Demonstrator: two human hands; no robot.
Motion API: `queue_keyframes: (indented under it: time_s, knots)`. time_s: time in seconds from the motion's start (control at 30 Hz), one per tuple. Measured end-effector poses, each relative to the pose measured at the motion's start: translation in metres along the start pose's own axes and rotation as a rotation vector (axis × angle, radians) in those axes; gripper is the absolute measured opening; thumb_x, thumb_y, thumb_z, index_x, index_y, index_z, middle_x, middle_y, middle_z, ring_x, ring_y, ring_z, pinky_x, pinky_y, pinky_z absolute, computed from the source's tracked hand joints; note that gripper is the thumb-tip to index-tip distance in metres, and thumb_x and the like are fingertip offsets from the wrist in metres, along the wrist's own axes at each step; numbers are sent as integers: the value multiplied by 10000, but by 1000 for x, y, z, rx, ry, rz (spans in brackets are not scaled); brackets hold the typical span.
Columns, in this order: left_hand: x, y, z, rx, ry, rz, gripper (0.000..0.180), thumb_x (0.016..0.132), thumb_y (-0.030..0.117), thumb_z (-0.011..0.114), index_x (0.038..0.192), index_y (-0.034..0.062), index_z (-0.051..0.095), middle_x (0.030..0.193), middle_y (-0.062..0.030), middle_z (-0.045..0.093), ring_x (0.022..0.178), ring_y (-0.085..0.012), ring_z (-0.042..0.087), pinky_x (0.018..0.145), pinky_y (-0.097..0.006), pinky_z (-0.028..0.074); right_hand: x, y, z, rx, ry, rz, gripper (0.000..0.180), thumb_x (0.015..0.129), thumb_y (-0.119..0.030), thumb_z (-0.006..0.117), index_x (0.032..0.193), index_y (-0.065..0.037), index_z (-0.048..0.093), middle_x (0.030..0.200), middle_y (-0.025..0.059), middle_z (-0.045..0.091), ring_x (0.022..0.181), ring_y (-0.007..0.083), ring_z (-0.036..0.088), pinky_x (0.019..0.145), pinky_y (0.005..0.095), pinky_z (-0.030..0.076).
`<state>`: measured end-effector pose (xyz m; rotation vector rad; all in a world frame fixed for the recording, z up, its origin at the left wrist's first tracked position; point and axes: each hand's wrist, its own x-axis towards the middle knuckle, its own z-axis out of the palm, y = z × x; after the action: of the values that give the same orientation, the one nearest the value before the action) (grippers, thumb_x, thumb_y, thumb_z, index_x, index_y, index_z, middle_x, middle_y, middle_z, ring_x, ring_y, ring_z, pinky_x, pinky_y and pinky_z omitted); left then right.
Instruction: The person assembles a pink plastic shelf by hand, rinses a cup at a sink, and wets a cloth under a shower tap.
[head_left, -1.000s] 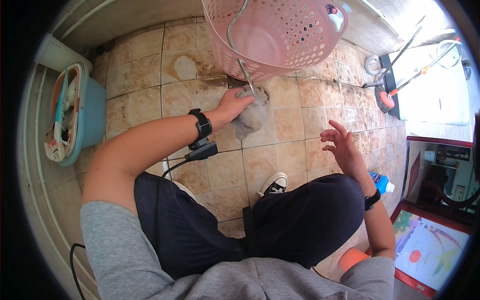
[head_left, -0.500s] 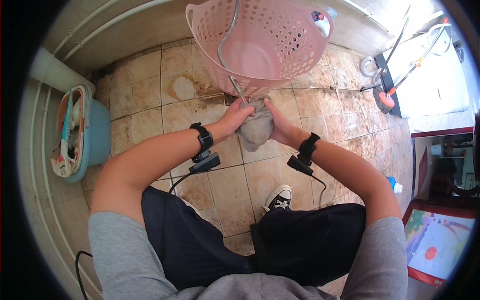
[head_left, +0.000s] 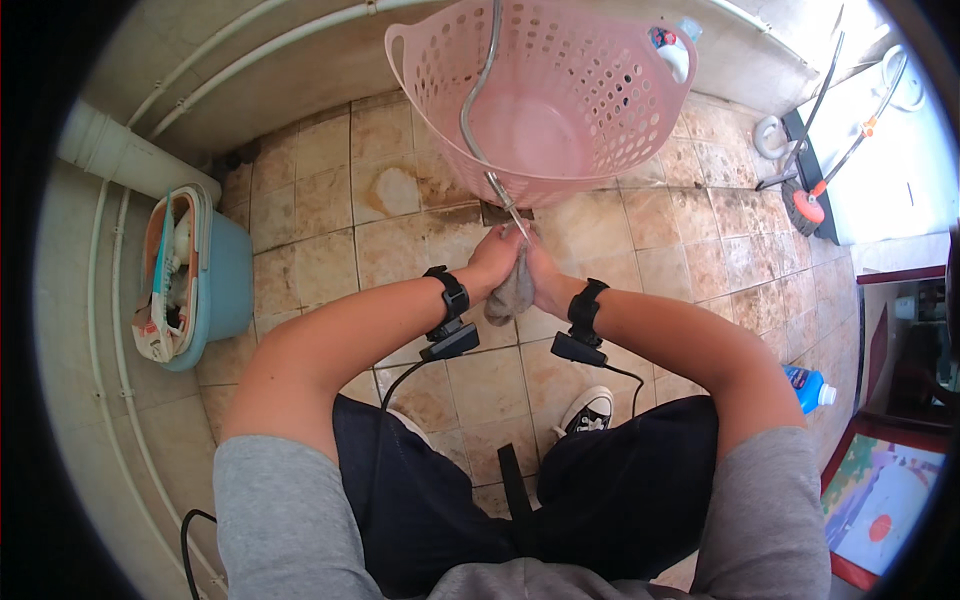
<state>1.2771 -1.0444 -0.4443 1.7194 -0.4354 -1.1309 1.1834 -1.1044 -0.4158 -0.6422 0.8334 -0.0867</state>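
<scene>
My left hand (head_left: 493, 257) and my right hand (head_left: 545, 274) are pressed together just in front of a pink perforated laundry basket (head_left: 430, 100). Both are closed around a wet-looking grey cloth (head_left: 511, 298), whose lower end hangs out below them. Most of the cloth is hidden between the palms. A thin flexible hose (head_left: 468, 112) comes down across the basket, and its metal end meets the top of my hands. Whether fingers also grip that end, I cannot tell.
Stained tiles (head_left: 390, 235) cover the floor. At the left stands a light-blue bucket (head_left: 230, 280) with things in it, beside wall pipes (head_left: 105, 300). To the right are a blue bottle (head_left: 808, 390), a long-handled red brush (head_left: 804, 210) and a white appliance (head_left: 890, 190).
My hands have come closer together, squeezing the cloth, which was spread wider between them and now shows as a narrow end below. The whole view has shifted slightly.
</scene>
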Motion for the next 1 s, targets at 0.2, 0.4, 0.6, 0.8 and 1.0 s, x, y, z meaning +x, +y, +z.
queue_keyframes:
  time_s: [0.2,0.4,0.6,0.8,1.0]
  knots:
    - [-22,-2,-2,147,12,-2,662,991,574,449,1259,-20,566,1174,-256,676,1095,-402,654,929,-451,488,-18,4,-6,-85,62,137,608,1001,-647,439,1308,-138,566,1221,125,661,1123,276,641,988,449,507]
    - [-47,30,26,197,33,72,756,965,680,440,1293,9,556,1220,-255,670,1165,-433,623,986,-453,479,-37,-19,-27,-65,-42,89,624,1007,-661,404,1261,-121,585,1218,118,663,1110,264,642,994,451,501]
    - [-52,37,30,240,103,6,735,988,631,488,1272,-40,587,1159,-243,690,1113,-337,656,970,-402,485,-34,-10,-23,12,-56,45,543,1040,-552,439,1262,-81,592,1192,118,670,1046,251,649,919,445,532]
    - [-55,26,30,347,100,109,492,1043,463,469,1201,26,633,1108,-187,709,1001,-329,672,883,-419,505,-32,10,-24,-248,304,-145,533,1024,-478,526,1095,34,655,1016,143,686,937,229,644,800,410,517]
    - [-26,8,20,89,-15,314,387,1012,377,499,1133,36,633,1028,-155,710,983,-301,670,840,-414,507,-5,11,-43,-409,294,-376,504,984,-451,586,1014,43,677,865,109,686,823,201,635,738,399,515]
